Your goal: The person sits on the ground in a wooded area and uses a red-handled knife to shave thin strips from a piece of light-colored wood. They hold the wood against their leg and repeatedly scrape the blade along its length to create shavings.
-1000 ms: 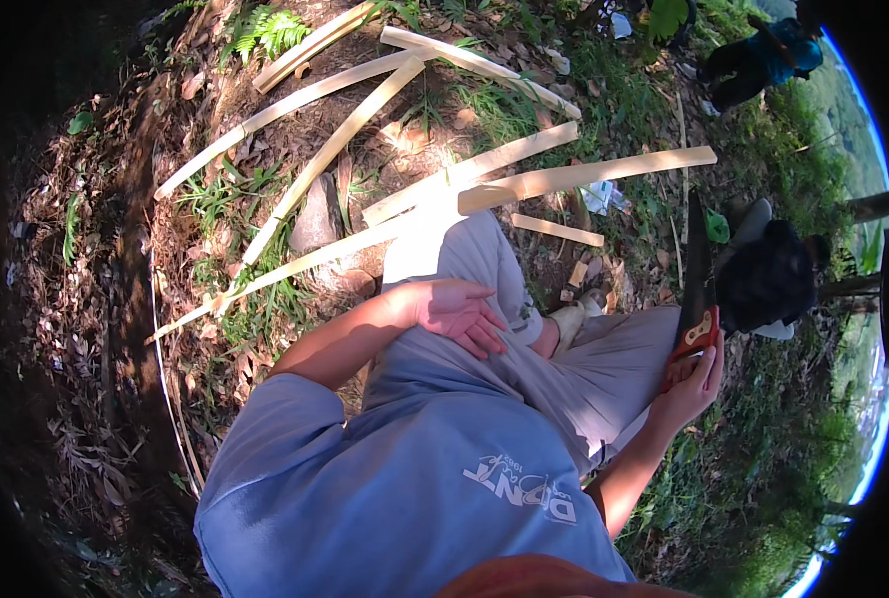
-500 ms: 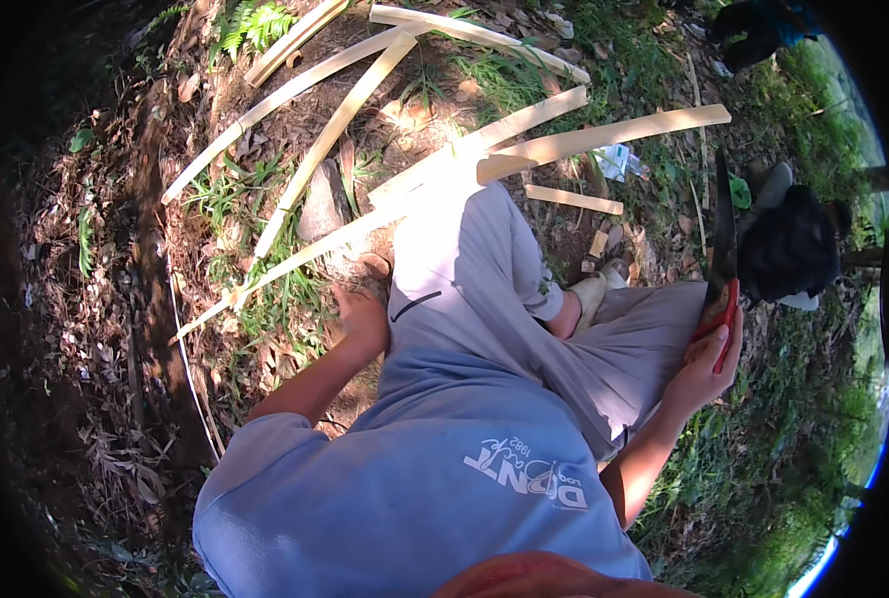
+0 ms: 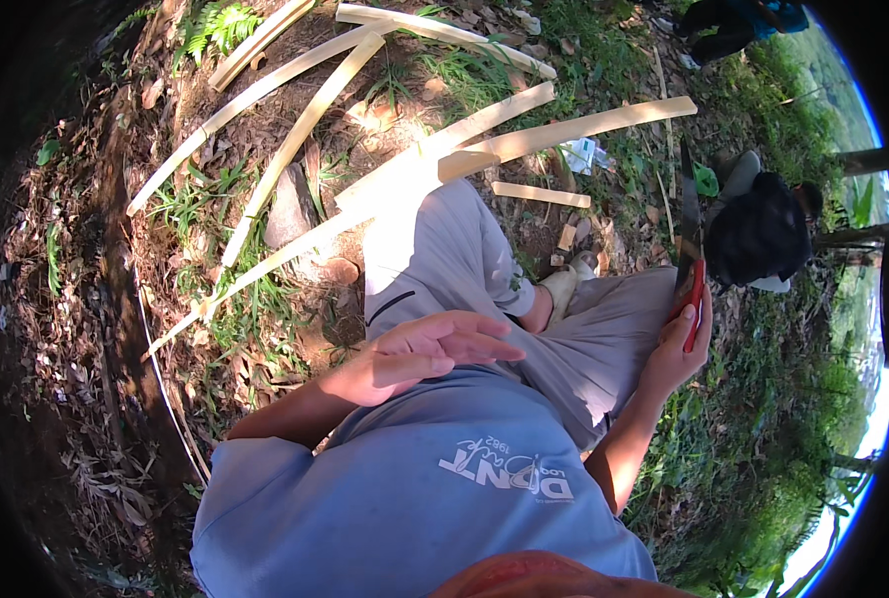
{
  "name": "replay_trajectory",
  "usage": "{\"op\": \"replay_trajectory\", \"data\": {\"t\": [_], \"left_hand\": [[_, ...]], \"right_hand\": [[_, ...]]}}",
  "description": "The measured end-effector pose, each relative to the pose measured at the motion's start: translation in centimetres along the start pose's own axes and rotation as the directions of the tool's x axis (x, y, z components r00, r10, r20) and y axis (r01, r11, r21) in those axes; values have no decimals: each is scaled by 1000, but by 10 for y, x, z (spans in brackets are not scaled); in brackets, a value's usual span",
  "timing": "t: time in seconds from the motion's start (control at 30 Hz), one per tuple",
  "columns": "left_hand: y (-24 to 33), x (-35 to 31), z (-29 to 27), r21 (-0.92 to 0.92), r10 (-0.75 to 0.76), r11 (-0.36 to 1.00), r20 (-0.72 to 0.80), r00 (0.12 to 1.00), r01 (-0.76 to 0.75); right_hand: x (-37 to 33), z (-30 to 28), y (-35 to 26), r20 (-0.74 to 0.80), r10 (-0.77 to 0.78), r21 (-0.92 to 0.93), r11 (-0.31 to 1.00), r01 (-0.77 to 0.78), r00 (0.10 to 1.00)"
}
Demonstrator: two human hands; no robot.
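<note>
Head view: right hand [image 3: 676, 349] closed round handsaw [image 3: 689, 244] by its red handle [image 3: 697, 295], 3 o'clock, blade toward 12. Handles best gripped firmly, I judge, blade clear of trousered knee [image 3: 639, 301]. Left hand [image 3: 419, 354] loosely open, empty, 7 o'clock. Wood strips [image 3: 584, 130] beyond, 10 to 2.

Left hand [image 3: 409, 361] lifted off the ground [image 3: 317, 337] beside the trousers [image 3: 414, 264], now raised above them, fingers [image 3: 484, 349] pointing right, saw handle [image 3: 699, 286] turned more edge-on.

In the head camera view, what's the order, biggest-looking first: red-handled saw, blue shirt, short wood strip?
1. The blue shirt; being nearest the camera helps
2. The red-handled saw
3. The short wood strip
</note>
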State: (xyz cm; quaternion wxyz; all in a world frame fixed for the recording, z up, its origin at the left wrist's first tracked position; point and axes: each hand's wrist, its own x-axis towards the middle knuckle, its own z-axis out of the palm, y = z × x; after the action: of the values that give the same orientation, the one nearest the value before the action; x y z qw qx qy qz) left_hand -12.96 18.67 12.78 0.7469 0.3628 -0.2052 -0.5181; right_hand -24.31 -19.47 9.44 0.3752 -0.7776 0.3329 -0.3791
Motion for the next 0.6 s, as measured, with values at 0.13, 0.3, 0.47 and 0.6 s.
{"op": "replay_trajectory", "data": {"t": [0.13, 0.3, 0.47, 0.6], "left_hand": [[-26, 5, -25, 995, -18, 66, 81, 997, -80], [-52, -120, -179, 898, -105, -376, -288, 952, 230], [-76, -129, -185, 356, -79, 575, -872, 483, 737], [-102, -22, -96, -64, -309, 896, -800, 514, 439]], "right_hand": [[4, -1, 8, -13, -93, -59, 994, 92, 996], [2, -7, 7, -53, -42, -7, 999, 42, 998], [-3, -10, -11, -10, 107, 130, 986, -105, 994], [-1, 0, -14, -20, 138, 217, 968, -130, 990]]}}
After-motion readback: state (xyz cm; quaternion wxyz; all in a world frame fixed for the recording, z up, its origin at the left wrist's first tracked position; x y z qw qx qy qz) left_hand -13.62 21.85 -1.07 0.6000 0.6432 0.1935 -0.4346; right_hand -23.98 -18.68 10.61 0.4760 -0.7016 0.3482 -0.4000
